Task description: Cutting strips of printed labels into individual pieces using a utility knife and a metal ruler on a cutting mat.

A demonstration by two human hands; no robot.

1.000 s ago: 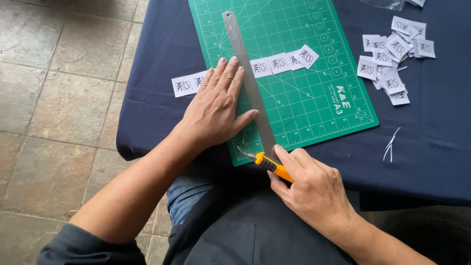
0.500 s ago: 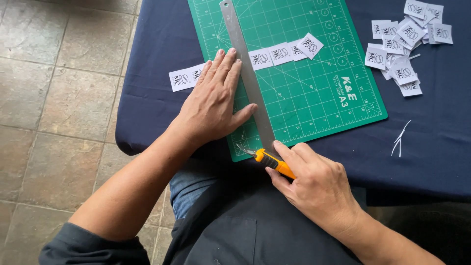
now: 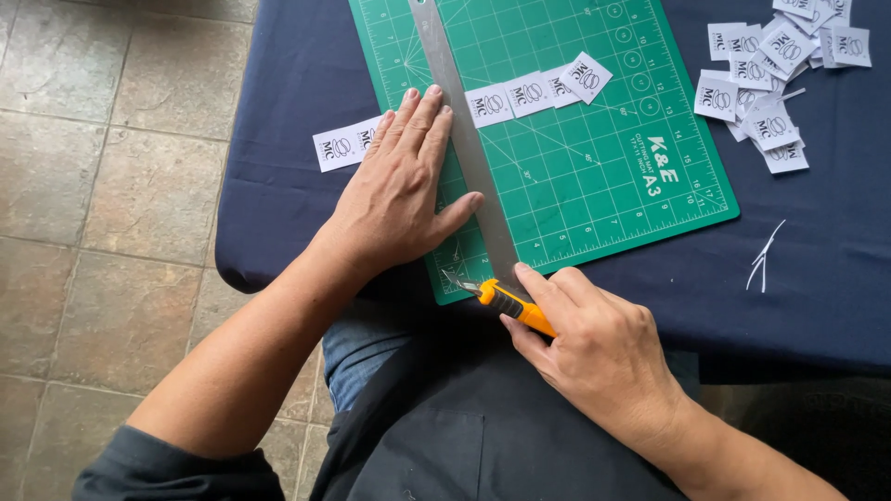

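My left hand [image 3: 399,186] lies flat, fingers together, on a green cutting mat [image 3: 603,176] and presses the left side of a long steel ruler [image 3: 469,148]. A strip of white printed labels [image 3: 520,93] runs under the ruler and my fingers, its left end [image 3: 336,146] sticking out on the cloth. My right hand [image 3: 594,348] grips an orange utility knife [image 3: 501,299], its blade at the mat's near edge beside the ruler's lower end.
A pile of cut white labels [image 3: 766,83] lies on the dark blue tablecloth [image 3: 817,278] at the upper right. Thin paper slivers [image 3: 763,255] rest right of the mat. A tiled floor [image 3: 102,186] shows to the left, my lap below.
Both hands, the ruler and the knife keep their positions; only the camera view drifts slightly, shifting the mat and labels a little up and to the right.
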